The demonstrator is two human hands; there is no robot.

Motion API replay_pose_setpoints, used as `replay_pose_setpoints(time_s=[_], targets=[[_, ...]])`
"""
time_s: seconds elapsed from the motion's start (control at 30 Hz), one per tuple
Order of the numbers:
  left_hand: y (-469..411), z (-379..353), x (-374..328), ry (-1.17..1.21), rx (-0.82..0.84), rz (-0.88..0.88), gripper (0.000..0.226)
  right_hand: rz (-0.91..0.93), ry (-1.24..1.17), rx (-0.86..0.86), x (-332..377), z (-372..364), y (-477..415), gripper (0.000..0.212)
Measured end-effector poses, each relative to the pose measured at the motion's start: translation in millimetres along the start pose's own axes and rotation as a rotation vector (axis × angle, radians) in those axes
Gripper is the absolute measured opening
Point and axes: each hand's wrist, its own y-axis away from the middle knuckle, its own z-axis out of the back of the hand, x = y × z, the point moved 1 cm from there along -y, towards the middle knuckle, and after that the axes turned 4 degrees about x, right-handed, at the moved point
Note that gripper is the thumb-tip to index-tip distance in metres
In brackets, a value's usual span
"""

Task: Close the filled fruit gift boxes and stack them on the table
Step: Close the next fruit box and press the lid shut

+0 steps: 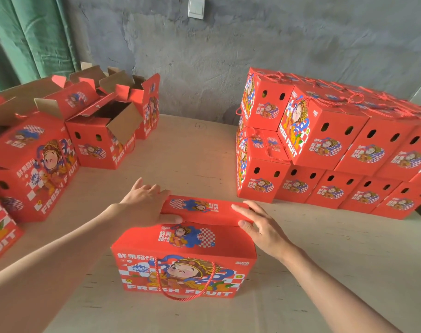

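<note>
Both sets of fingers lie nearly straight and slightly spread, pressing flat on cardboard rather than gripping it. The left hand [144,205] rests its fingers [153,192] over the left end of the far top flap [204,209], with the thumb lying along the seam. The right hand [262,227] covers the flap's right end, thumb at the same seam. This flap meets the near top flap [188,236] on the red fruit gift box [180,272], which stands at the middle of the desk [192,152], close to the person. A red rope handle [206,286] hangs down its front face. To the right, well apart, closed boxes [324,145] are stacked two layers high. On the left stand more boxes, several of them open boxes [104,131] with their flaps raised. Behind are a rough grey wall [276,44] with a light switch [196,7] and a green curtain [24,32].
</note>
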Motion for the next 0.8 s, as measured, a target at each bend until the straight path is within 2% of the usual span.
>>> replay_pose_setpoints(time_s=[0.17, 0.33, 0.47, 0.63, 0.7, 0.8], targets=[[-12.2, -5.1, -33.6, 0.075, -0.097, -0.008, 0.119, -0.053, 0.075, 0.014, 0.2, 2.6, -0.3, 0.038], [-11.1, -5.5, -28.9, 0.066, -0.088, -0.024, 0.118, 0.026, 0.36, 0.198, 18.9, 11.6, -22.3, 0.043], [-10.3, -3.0, -29.4, 0.042, -0.033, -0.049, 0.128, 0.038, 0.389, 0.307, 28.6, 6.0, -31.8, 0.048], [-7.2, 3.4, 0.4, 0.087, 0.147, -0.216, 0.098, 0.031, 0.386, 0.312, 24.3, 6.4, -29.5, 0.053], [-2.3, 2.1, 12.5, 0.095, 0.15, -0.224, 0.087, 0.034, 0.399, 0.308, 24.0, 4.4, -29.6, 0.057], [3.0, -0.2, 13.3, 0.073, 0.105, -0.211, 0.084, 0.038, 0.416, 0.29, 23.9, 2.1, -29.0, 0.057]])
